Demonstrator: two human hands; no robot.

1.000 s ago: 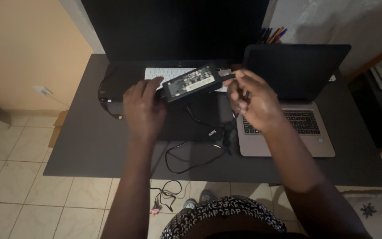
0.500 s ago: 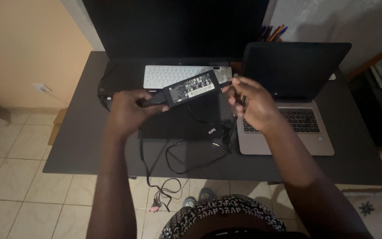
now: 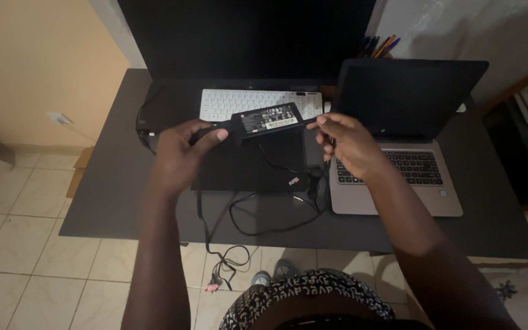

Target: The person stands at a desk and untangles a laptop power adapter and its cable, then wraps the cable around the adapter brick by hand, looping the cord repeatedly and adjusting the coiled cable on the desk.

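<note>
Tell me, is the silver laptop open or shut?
Open. The silver laptop's dark screen stands up behind its keyboard, beside the right hand.

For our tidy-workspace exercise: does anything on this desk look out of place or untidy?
Yes. A black cable loops loosely over the desk edge and tangles down to the floor. Both hands, left and right, hold the power adapter above the closed black laptop.

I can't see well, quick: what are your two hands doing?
Left hand: closed on one end of the black power adapter.
Right hand: closed, pinching the adapter's other end.
</note>
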